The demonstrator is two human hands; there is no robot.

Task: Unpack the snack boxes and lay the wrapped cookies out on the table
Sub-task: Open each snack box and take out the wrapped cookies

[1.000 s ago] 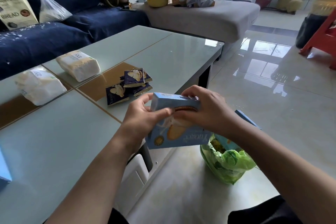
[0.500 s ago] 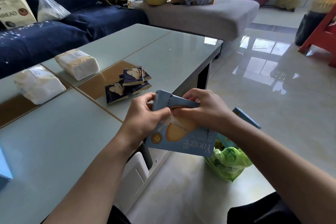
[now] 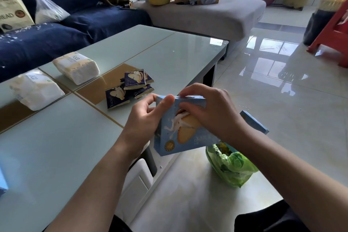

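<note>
Both hands grip a blue box point(image 3: 180, 133) above the table point(image 3: 56, 156) edge: left hand point(image 3: 146, 118) curled round its side, right hand point(image 3: 209, 111) pinching its top flap.

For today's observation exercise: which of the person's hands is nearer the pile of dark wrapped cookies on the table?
Left. The left hand grips the box just beside the wrapped cookies; the right hand holds its farther side.
</note>
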